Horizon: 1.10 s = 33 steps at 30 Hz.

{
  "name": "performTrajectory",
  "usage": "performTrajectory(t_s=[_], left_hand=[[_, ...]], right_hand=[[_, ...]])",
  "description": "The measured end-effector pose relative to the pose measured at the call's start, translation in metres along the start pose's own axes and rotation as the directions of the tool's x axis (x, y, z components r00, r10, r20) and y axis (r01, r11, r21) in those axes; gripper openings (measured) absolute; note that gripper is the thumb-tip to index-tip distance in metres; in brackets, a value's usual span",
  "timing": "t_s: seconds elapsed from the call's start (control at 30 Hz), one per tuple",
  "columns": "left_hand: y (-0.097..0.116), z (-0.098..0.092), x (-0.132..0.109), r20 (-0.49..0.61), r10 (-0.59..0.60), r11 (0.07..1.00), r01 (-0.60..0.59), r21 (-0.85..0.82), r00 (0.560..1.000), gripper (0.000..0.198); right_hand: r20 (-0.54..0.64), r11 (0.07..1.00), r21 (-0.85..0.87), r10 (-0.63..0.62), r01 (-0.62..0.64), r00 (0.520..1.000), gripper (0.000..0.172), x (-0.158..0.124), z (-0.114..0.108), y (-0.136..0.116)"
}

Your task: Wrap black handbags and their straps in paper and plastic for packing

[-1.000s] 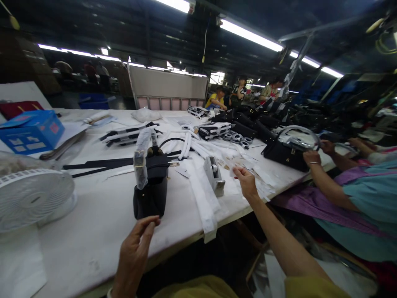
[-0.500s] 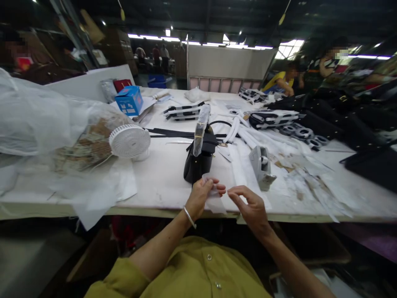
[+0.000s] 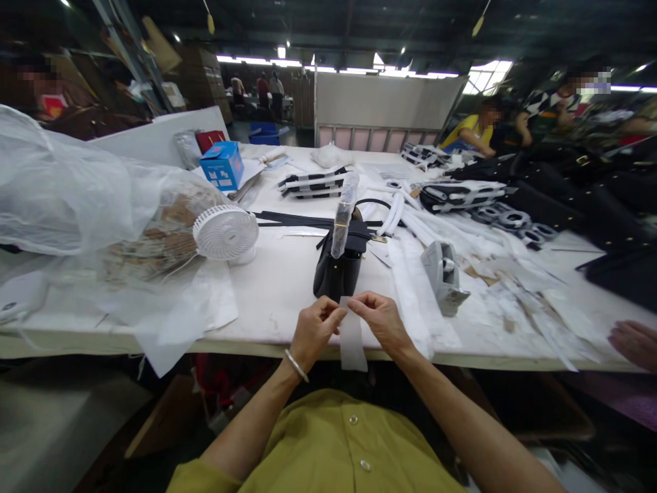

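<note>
Between my two hands hangs a strip of thin white translucent paper [image 3: 353,346] near the table's front edge. My left hand [image 3: 315,332] pinches its upper left side, and my right hand [image 3: 380,322] pinches its upper right side. Just beyond my fingers a small black handbag [image 3: 333,270] stands upright on the table. Part of its handle, with gold-coloured hardware, is wrapped in clear plastic [image 3: 343,216]. Black straps [image 3: 292,219] lie behind the bag to the left.
On the left are a white fan [image 3: 226,233], a blue box [image 3: 222,166] and a large clear plastic bag [image 3: 76,185]. A grey tape dispenser [image 3: 442,277] stands right, near paper scraps [image 3: 513,301] and black bags [image 3: 564,192]. Another person's hand [image 3: 636,342] shows at the right edge.
My right hand has moved left and taken hold of the paper strip, which now hangs straight between both hands. Another person's hand has appeared at the right edge. The view has shifted slightly.
</note>
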<state>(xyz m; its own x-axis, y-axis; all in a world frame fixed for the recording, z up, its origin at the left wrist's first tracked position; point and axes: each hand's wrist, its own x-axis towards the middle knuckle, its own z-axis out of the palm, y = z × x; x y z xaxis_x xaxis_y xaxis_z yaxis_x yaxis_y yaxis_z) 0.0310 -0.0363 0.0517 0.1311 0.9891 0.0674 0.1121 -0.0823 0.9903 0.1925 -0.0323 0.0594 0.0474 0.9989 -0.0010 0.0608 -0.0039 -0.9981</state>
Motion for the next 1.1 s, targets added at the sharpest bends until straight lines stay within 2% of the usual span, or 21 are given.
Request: performTrajectory(t_s=[0.07,0.13,0.2,0.27,0.33,0.47,0.6,0.7,0.8,0.9,1.0,1.1], left_hand=[[-0.002,-0.014,-0.002,-0.189,0.094,0.992,-0.076,0.099,0.977,0.024],[-0.003,-0.024,-0.002,-0.270,0.124,0.988,-0.095,0.118,0.955,0.021],[-0.007,-0.027,-0.002,-0.214,0.083,0.996,-0.076,0.041,0.973,0.021],[-0.012,-0.024,-0.001,-0.074,0.020,0.996,-0.026,-0.088,0.997,0.026],[-0.019,-0.017,-0.001,0.015,-0.039,0.975,0.041,-0.220,0.999,0.030],[-0.029,-0.012,-0.003,-0.037,-0.141,0.935,0.121,-0.334,0.989,0.035],[-0.032,-0.024,-0.006,-0.112,-0.162,0.940,0.118,-0.320,0.980,0.035],[-0.032,-0.036,-0.008,-0.135,-0.151,0.955,0.109,-0.276,0.979,0.033],[-0.032,-0.046,-0.012,-0.144,-0.126,0.971,0.092,-0.221,0.981,0.030],[-0.033,-0.057,-0.017,-0.189,-0.127,0.979,0.092,-0.181,0.974,0.028],[-0.033,-0.067,-0.022,-0.222,-0.125,0.988,0.102,-0.116,0.967,0.025],[-0.033,-0.071,-0.026,-0.236,-0.107,0.993,0.093,-0.073,0.966,0.022]], right_hand=[[-0.009,0.999,-0.030,0.019,-0.019,1.000,0.033,0.004,0.002,0.006],[-0.020,0.999,-0.030,0.032,-0.033,0.999,0.035,0.005,0.005,0.011],[-0.034,0.999,0.001,0.033,-0.033,0.999,0.037,0.005,0.012,0.013],[-0.038,0.999,0.030,0.026,-0.025,0.999,0.037,0.004,0.020,0.014],[-0.034,0.999,0.034,0.019,-0.018,0.999,0.038,0.003,0.027,0.015],[-0.017,1.000,-0.018,0.009,-0.009,1.000,0.043,0.007,0.025,0.021],[-0.013,0.968,-0.250,0.021,-0.023,1.000,0.035,0.015,0.012,0.035],[0.019,0.934,-0.349,0.090,-0.078,0.996,0.031,0.021,0.015,0.046],[0.017,0.965,-0.230,0.137,-0.129,0.990,0.030,0.023,0.029,0.047],[0.079,0.988,-0.013,0.154,-0.153,0.985,0.031,0.020,0.040,0.037],[0.141,0.949,0.210,0.209,-0.236,0.968,0.037,0.014,0.044,0.018],[0.160,0.893,0.347,0.243,-0.285,0.957,0.041,0.007,0.043,-0.005]])
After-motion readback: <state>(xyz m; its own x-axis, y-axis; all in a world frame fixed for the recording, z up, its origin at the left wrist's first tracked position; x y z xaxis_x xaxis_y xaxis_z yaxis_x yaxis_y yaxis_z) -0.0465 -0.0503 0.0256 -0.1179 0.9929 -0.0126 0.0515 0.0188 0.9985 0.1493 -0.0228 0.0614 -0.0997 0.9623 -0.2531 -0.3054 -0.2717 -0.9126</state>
